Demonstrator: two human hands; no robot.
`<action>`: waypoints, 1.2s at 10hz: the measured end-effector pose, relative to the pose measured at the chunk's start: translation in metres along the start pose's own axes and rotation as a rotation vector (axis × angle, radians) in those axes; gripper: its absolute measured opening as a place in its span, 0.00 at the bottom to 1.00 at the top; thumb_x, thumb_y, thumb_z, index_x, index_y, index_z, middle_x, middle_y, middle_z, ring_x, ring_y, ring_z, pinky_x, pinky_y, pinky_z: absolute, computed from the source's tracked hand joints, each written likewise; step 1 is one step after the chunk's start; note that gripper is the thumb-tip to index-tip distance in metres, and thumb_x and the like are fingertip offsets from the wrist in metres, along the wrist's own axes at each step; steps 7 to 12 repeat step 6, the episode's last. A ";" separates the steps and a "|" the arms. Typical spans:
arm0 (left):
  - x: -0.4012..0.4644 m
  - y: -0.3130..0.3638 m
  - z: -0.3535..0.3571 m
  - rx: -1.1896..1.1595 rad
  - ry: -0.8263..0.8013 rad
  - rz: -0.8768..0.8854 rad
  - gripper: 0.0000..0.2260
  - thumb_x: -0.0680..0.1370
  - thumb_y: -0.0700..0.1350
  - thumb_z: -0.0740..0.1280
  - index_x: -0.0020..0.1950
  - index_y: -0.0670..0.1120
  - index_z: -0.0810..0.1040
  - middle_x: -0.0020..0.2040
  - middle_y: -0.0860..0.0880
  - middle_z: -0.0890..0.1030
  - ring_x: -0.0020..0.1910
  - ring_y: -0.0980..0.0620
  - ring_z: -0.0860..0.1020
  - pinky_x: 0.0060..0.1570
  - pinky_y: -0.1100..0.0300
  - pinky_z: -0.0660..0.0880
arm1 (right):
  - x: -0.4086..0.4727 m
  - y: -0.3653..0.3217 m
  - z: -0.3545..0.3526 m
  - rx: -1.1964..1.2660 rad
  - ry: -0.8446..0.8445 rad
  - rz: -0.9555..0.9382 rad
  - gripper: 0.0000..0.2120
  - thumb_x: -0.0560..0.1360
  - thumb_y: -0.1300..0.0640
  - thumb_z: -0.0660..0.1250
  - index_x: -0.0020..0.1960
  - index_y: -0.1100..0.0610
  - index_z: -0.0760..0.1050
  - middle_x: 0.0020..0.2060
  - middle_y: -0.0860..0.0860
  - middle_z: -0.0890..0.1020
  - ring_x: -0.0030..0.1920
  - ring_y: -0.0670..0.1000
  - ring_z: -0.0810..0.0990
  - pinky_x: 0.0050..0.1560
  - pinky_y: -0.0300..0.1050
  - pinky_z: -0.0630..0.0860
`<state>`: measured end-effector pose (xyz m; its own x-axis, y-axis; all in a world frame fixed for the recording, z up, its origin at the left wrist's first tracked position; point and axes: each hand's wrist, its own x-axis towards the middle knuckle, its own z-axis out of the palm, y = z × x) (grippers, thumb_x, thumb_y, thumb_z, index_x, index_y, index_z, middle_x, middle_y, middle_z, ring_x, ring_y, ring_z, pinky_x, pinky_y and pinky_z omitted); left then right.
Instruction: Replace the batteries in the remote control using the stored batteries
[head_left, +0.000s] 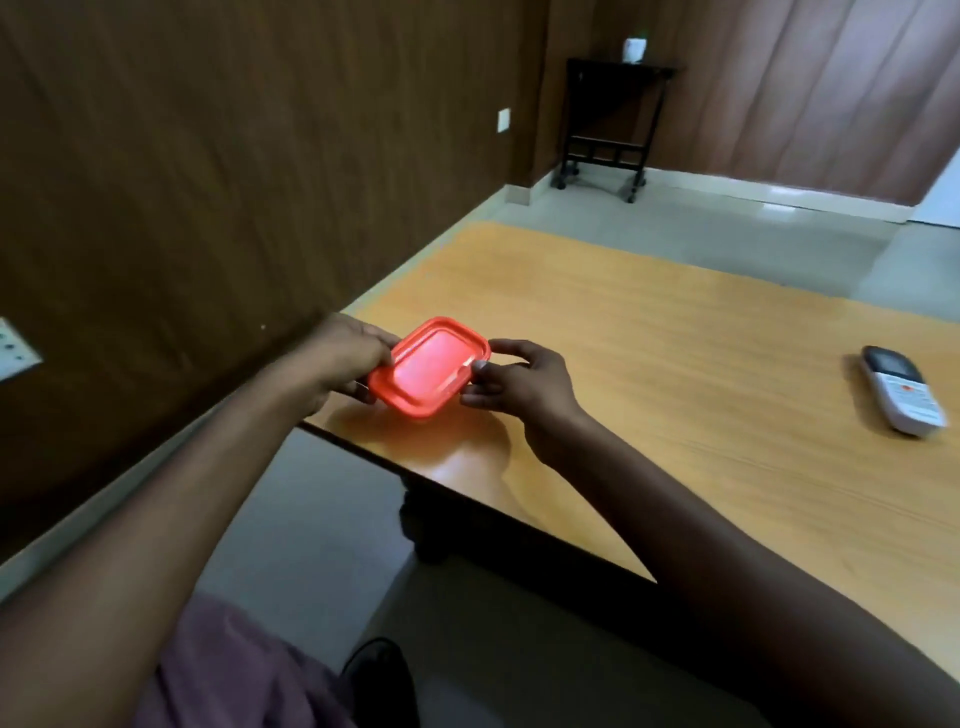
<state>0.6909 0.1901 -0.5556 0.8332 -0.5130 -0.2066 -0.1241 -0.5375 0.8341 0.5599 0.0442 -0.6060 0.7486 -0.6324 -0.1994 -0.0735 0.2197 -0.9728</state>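
A small container with an orange-red lid (429, 367) is held just above the near left corner of the wooden table (649, 374). My left hand (345, 358) grips its left edge. On the right edge, my right hand (519, 382) pinches the lid, thumb on top. The lid is on, so the contents are hidden. The white remote control (901, 389) lies face up far to the right on the table, apart from both hands.
A brown wood-panelled wall runs along the left. A black wheeled stand (608, 124) with a white object on top stands in the far corner. The table's near edge runs diagonally, with grey floor and a dark shoe (382, 675) below.
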 end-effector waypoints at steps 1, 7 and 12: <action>0.016 -0.025 -0.037 0.065 0.107 -0.038 0.12 0.77 0.31 0.66 0.54 0.43 0.85 0.40 0.46 0.81 0.33 0.48 0.77 0.23 0.62 0.76 | 0.021 0.004 0.052 -0.009 -0.053 0.042 0.20 0.76 0.68 0.72 0.67 0.65 0.75 0.36 0.63 0.84 0.32 0.58 0.84 0.37 0.47 0.84; 0.028 -0.067 -0.084 0.273 0.500 0.068 0.13 0.76 0.47 0.70 0.57 0.43 0.85 0.58 0.43 0.85 0.62 0.42 0.79 0.64 0.53 0.74 | 0.029 0.011 0.110 0.013 -0.027 0.072 0.05 0.78 0.64 0.68 0.53 0.64 0.78 0.40 0.63 0.83 0.36 0.62 0.85 0.47 0.60 0.85; 0.028 -0.067 -0.084 0.273 0.500 0.068 0.13 0.76 0.47 0.70 0.57 0.43 0.85 0.58 0.43 0.85 0.62 0.42 0.79 0.64 0.53 0.74 | 0.029 0.011 0.110 0.013 -0.027 0.072 0.05 0.78 0.64 0.68 0.53 0.64 0.78 0.40 0.63 0.83 0.36 0.62 0.85 0.47 0.60 0.85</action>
